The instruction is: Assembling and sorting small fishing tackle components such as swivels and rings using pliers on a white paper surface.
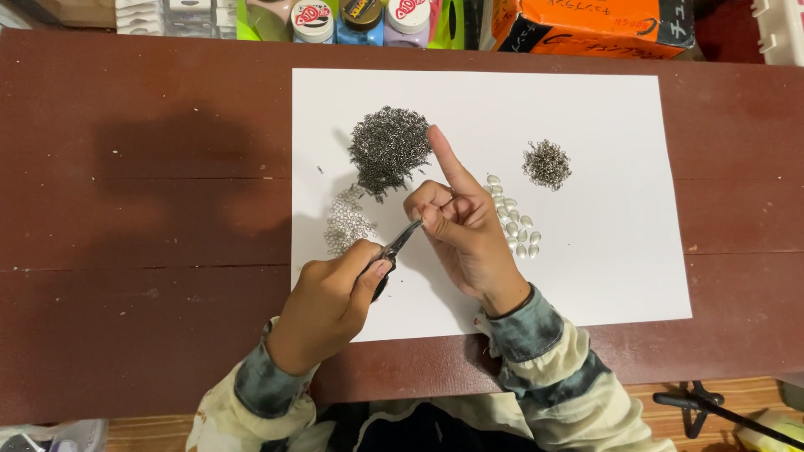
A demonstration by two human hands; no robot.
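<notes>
Left hand (328,303) is wrapped tight round small pliers (392,251), long axis slanting up-right, tip meeting the right hand (463,219), whose fingers pinch something tiny, index up.

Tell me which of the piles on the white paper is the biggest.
The dark metallic pile by the raised finger of the right hand. It is far wider than the small pile to its right.

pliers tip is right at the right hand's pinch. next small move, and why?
Probably close the pliers on whatever tiny piece the right hand pinches; it is too small to make out. The left hand holds the pliers with their tip right at the right-hand fingers, above the white sheet, and the bead piles lie untouched beside them.
</notes>
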